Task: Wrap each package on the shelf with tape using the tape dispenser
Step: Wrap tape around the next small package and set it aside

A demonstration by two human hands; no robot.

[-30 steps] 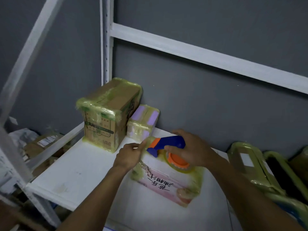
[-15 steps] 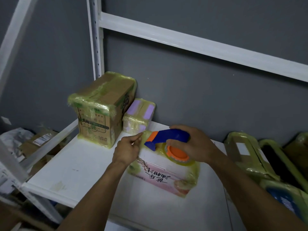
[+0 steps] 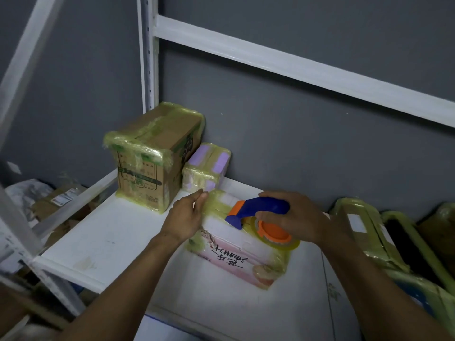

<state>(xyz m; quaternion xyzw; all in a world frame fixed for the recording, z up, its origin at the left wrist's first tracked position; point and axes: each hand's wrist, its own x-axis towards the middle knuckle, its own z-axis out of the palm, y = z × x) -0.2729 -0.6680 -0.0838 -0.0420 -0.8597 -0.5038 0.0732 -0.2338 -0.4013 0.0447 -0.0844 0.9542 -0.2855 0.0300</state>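
Big white shelf carrying the lot. Tall cardboard box at 10 o'clock from the middle, already banded in yellowish tape and parked back by the post, probably to keep finished ones out of the way. More taped bundles piled over at 3 o'clock. Pink package lying flat dead centre, pulled forward for working room, only partly taped by the look of it. Small purple package tucked in at 11 o'clock, touching the box.

Blue-and-orange tape dispenser sitting on top of the pink package, nose toward 9 o'clock, seemingly lined up to lay a strip across. Right hand coming in from 3 o'clock, fingers curled snug round the handle, wrist low. Left hand reaching up from 7 o'clock, fingers bunched at the package's far-left corner, likely anchoring the tape end. Pinching or just pressing? Can't tell.
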